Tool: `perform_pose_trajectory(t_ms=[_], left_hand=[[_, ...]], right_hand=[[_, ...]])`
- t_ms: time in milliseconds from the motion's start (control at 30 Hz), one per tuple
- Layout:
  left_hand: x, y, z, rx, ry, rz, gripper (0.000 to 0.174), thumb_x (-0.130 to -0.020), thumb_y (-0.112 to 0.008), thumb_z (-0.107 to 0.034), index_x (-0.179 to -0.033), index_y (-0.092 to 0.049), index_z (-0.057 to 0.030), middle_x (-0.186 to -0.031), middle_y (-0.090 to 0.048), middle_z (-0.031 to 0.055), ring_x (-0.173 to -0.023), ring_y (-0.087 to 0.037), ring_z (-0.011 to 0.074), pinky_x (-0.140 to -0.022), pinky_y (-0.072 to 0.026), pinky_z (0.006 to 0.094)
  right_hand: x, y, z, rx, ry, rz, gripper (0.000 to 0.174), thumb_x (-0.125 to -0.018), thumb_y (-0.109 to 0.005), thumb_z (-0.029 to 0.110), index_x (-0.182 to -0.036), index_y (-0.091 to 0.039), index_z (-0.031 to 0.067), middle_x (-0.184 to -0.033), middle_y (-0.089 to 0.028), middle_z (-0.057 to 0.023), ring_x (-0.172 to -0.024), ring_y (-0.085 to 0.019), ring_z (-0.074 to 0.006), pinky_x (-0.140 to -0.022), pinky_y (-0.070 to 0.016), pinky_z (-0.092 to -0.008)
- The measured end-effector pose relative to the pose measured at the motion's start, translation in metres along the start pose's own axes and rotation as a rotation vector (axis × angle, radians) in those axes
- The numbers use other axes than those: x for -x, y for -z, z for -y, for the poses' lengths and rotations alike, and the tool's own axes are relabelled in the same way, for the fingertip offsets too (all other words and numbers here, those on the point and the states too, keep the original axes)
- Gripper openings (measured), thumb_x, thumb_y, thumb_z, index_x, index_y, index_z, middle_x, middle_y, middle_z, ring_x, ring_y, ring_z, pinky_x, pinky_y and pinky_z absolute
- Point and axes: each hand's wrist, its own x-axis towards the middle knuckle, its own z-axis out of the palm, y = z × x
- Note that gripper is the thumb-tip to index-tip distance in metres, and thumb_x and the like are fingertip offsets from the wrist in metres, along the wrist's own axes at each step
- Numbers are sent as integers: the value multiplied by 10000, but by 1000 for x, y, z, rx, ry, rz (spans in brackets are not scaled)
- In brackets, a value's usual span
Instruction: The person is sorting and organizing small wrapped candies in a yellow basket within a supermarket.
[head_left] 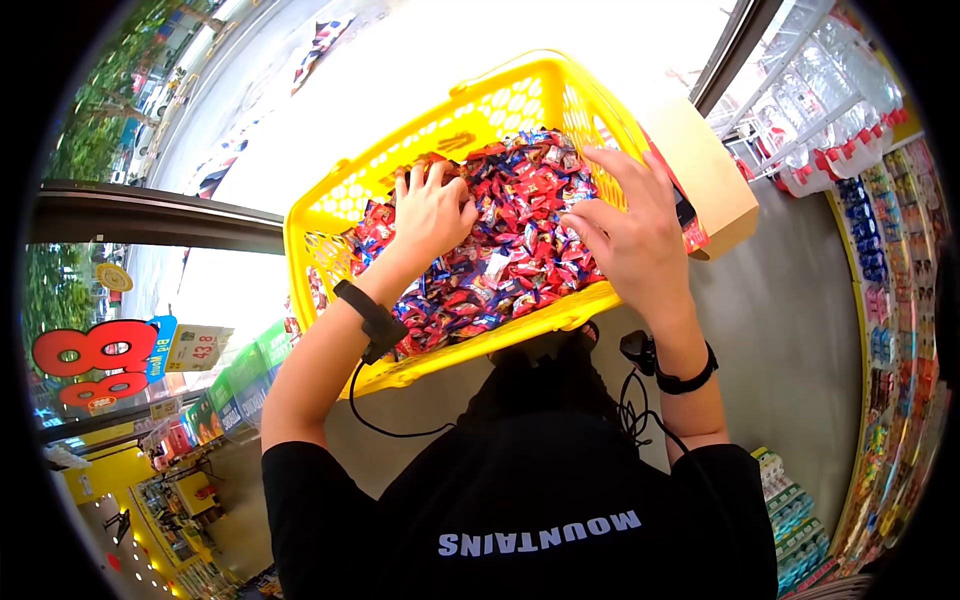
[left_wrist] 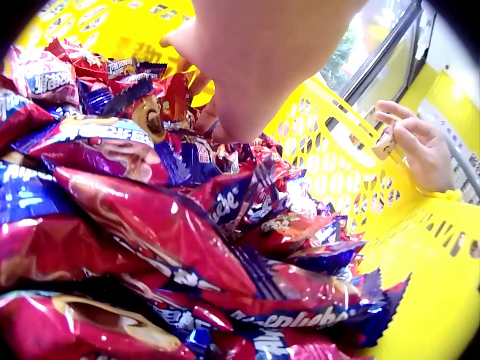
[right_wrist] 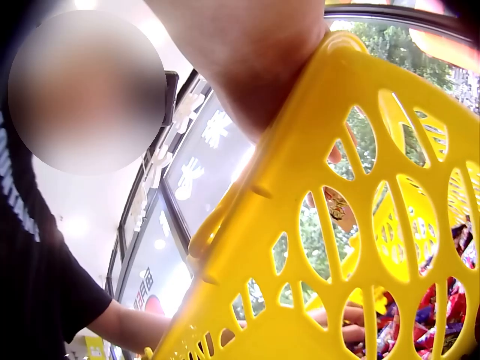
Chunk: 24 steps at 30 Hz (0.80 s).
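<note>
A yellow plastic basket (head_left: 400,376) holds a heap of small candies (head_left: 520,235) in shiny red and blue wrappers. My left hand (head_left: 430,210) is on the heap at the left, fingers spread and bent down among the wrappers. In the left wrist view, its fingertips are partly hidden by candies. Over the basket's right side, my right hand (head_left: 635,225) has its thumb and index finger curved toward each other. The left wrist view shows a small beige wrapped candy (left_wrist: 384,142) pinched at the right hand's fingers.
A cardboard box (head_left: 715,190) stands right of the basket, with a dark phone-like object (head_left: 684,208) at its edge. Stocked shelves (head_left: 890,300) line the right side, near bottled drinks (head_left: 830,150). A window frame (head_left: 160,215) runs behind at the left. Wrist cameras trail black cables (head_left: 400,434).
</note>
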Motion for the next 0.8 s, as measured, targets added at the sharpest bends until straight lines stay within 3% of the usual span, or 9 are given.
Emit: perform_pose_trajectory(t_ms=[100, 200, 467, 600, 633, 800], left_hand=[[-3, -15, -6, -67, -14, -146, 224, -919, -728, -314, -1089, -788, -181, -1470, -577, 108, -1468, -443, 360, -1200, -307, 677], [-5, -14, -13, -180, 11, -49, 266, -912, -729, -307, -1143, -795, -192, -1501, -560, 121, -1483, -424, 356, -1217, -279, 700], [-13, -5, -8, -234, -54, 51, 152, -839, -738, -190, -950, -841, -189, -1515, -572, 95, -1530, -384, 345, -1274, -185, 697], [-13, 29, -4, -13, -43, -99, 112, -778, -830, -241, -884, -859, -218, -1456, -608, 102, -1506, -414, 368, -1287, -198, 654], [-11, 48, -5, 38, -78, -133, 106, -776, -846, -284, -848, -858, -207, -1414, -630, 111, -1473, -441, 381, -1279, -251, 592], [10, 99, -1, 160, -130, -43, 145, -811, -833, -291, -869, -863, -162, -1362, -660, 123, -1413, -485, 377, -1219, -351, 526]], right_hand=[[0, 2, 0, -3, 1, 4, 129, -872, -829, 177, -903, -730, 100, -1391, -643, -100, -1334, -600, -296, -1216, -360, -535], [0, 1, 0, 0, 3, 4, 129, -872, -828, 176, -899, -729, 98, -1397, -643, -102, -1338, -597, -296, -1217, -357, -534], [2, 0, -2, -1, -4, 3, 127, -880, -825, 186, -907, -742, 94, -1423, -638, -105, -1349, -590, -300, -1220, -355, -538], [1, 1, 0, -2, -22, -24, 146, -860, -856, 206, -910, -780, 93, -1393, -656, -103, -1322, -605, -311, -1211, -381, -544], [1, 1, 0, -1, -22, -25, 145, -860, -856, 207, -911, -780, 94, -1392, -656, -104, -1323, -605, -313, -1210, -382, -545], [2, -1, -1, 6, -13, -22, 134, -897, -816, 199, -901, -735, 91, -1414, -639, -101, -1345, -589, -299, -1214, -366, -542]])
